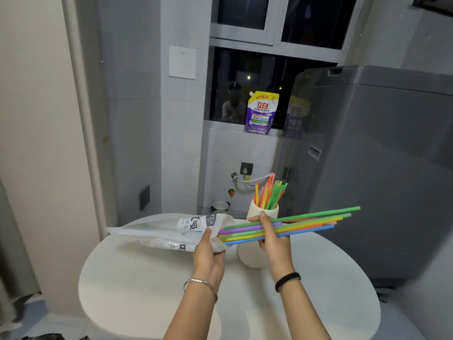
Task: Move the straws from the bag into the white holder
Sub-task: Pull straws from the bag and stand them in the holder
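Note:
My left hand grips the open mouth of a white printed plastic bag, held level above the table and pointing left. My right hand is closed around a bundle of coloured straws that sticks out of the bag's mouth and reaches to the right. Behind my right hand stands the white holder on the table, with several orange, yellow and green straws upright in it. The holder's middle is hidden by my hand and the bundle.
A round white table lies under my hands. A grey appliance stands close on the right. A purple detergent pouch sits on the window sill behind. A wall is at the left.

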A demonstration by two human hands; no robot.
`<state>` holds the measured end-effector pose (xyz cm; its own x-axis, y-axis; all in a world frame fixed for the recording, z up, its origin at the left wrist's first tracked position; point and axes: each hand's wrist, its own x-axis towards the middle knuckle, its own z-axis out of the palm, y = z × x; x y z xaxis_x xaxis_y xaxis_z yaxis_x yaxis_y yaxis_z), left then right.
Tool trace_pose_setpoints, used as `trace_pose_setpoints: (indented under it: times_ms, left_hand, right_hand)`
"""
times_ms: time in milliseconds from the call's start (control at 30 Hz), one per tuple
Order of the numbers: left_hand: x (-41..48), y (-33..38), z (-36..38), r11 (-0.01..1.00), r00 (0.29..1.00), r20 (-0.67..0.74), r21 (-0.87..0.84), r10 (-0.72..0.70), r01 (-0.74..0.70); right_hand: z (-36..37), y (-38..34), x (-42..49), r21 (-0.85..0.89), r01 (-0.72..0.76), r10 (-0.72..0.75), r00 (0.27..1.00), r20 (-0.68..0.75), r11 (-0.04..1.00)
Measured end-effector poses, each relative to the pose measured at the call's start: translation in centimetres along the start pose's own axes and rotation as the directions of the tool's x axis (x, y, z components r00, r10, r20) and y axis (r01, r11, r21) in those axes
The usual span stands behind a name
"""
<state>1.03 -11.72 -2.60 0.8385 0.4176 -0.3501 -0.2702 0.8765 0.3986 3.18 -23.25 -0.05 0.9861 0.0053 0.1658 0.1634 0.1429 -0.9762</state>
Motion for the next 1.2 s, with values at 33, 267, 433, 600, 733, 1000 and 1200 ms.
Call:
trace_pose_setpoints:
  times_ms: [33, 267, 433, 600, 733, 1000, 1200]
  left_hand:
    - [0.2, 0.1, -0.1, 1.000, 1.000, -0.004, -0.016, -0.002, 0.002]
    - [1.2, 1.2, -0.2, 0.997, 0.999, -0.045, -0.078, -0.015, 0.012]
    - [2.1, 2.4, -0.6, 0.997, 0.996, -0.078, -0.053, 0.052, -0.057]
    - [2.1, 2.9, -1.2, 0.996, 0.992, -0.108, -0.051, 0.062, -0.068]
    - [1.9, 2.6, -1.9, 0.998, 0.994, -0.102, -0.032, 0.043, -0.046]
    - [0.4, 0.3, -0.6, 0.984, 0.999, 0.030, 0.176, 0.027, -0.032]
    - [-0.6, -0.4, 0.0, 0.975, 0.997, 0.071, 0.221, -0.018, 0.002]
  right_hand:
    - [-0.2, -0.1, 0.1, 0.004, 0.001, -0.001, 1.000, -0.007, 1.000]
    - [-1.3, -1.1, 0.9, 0.006, 0.025, -0.025, 0.999, -0.046, 1.000]
    - [-2.8, -2.5, 2.2, 0.001, 0.068, -0.067, 0.992, -0.109, 0.998]
    - [-4.2, -4.7, 4.0, -0.004, 0.148, -0.148, 0.980, -0.133, 0.989]
    - [-5.4, -6.9, 5.1, -0.017, 0.230, -0.231, 0.964, -0.131, 0.973]
    - [-2.7, -8.5, 5.2, -0.143, 0.296, -0.281, 0.953, 0.113, 0.945]
    - [0.2, -7.0, 4.4, -0.270, 0.346, -0.279, 0.926, 0.255, 0.898]
